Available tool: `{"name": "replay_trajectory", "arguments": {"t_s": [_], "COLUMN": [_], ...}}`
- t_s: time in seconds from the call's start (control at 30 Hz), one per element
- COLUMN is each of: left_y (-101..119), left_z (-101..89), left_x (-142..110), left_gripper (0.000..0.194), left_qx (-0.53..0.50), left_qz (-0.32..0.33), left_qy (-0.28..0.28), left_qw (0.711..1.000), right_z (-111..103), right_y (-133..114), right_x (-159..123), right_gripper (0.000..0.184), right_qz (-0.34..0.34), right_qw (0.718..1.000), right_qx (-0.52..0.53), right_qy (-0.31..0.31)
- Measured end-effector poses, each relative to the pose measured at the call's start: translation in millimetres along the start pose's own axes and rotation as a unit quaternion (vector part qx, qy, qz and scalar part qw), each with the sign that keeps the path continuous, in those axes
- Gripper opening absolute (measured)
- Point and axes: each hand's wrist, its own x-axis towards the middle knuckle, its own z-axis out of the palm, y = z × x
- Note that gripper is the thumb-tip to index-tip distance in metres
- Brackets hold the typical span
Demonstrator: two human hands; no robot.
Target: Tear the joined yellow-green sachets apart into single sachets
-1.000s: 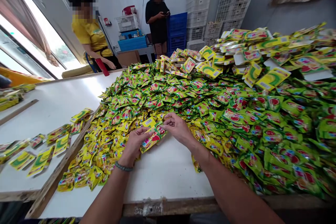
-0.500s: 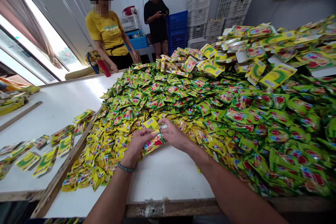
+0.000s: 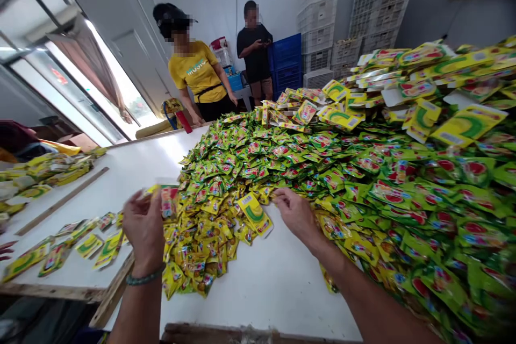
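Note:
My left hand (image 3: 144, 228) is raised above the table's left part, its fingers closed on a small stack of sachets (image 3: 166, 200), which is blurred by motion. My right hand (image 3: 295, 214) rests at the near edge of a huge heap of green and yellow sachets (image 3: 322, 172), fingers pinched on a sachet I cannot single out. Just left of the right hand, a yellow card (image 3: 253, 214) lies on the heap's edge.
Filled yellow cards (image 3: 97, 242) lie in rows on the white table (image 3: 262, 285) at the left, past a wooden strip. More cards are stacked at the far right (image 3: 435, 75). Two people stand beyond the far end, near crates (image 3: 318, 27).
My left hand has swung left and up, carrying its stack of sachets away from my right hand. The view has turned left. The person in yellow has come closer to the table's far end.

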Motion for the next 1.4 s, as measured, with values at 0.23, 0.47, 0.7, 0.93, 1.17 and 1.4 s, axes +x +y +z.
{"name": "replay_trajectory", "arguments": {"t_s": [0.23,0.47,0.7,0.93,1.17,1.4], "left_y": [-4.1,-19.1,-6.0,-19.1,-31.8,-32.2], "left_z": [37.9,85.7,80.2,93.6,89.2,92.2], "left_x": [-39.2,-99.5,-67.4,-9.2,-22.7,-14.6], "left_gripper": [0.042,0.065,0.032,0.043,0.047,0.039], "left_qx": [0.182,0.256,0.284,0.458,0.403,0.395], "left_qz": [0.229,0.224,0.235,0.234,0.288,0.241], "left_qy": [-0.148,-0.441,-0.345,-0.275,-0.229,-0.271], "left_qw": [0.945,0.831,0.864,0.812,0.838,0.844], "right_z": [-7.0,-0.8,-2.5,-3.3,0.0,-2.4], "right_y": [22.0,15.2,12.5,13.4,13.8,22.3], "right_x": [-7.5,-5.6,6.9,8.5,9.6,12.7], "right_gripper": [0.038,0.025,0.019,0.029,0.03,0.027], "right_qz": [-0.059,-0.068,0.063,0.117,0.133,0.061], "right_qw": [0.891,0.914,0.99,0.955,0.954,0.988], "right_qx": [-0.445,-0.386,-0.12,0.261,0.267,0.139], "right_qy": [-0.066,-0.106,-0.026,-0.074,-0.043,0.004]}}
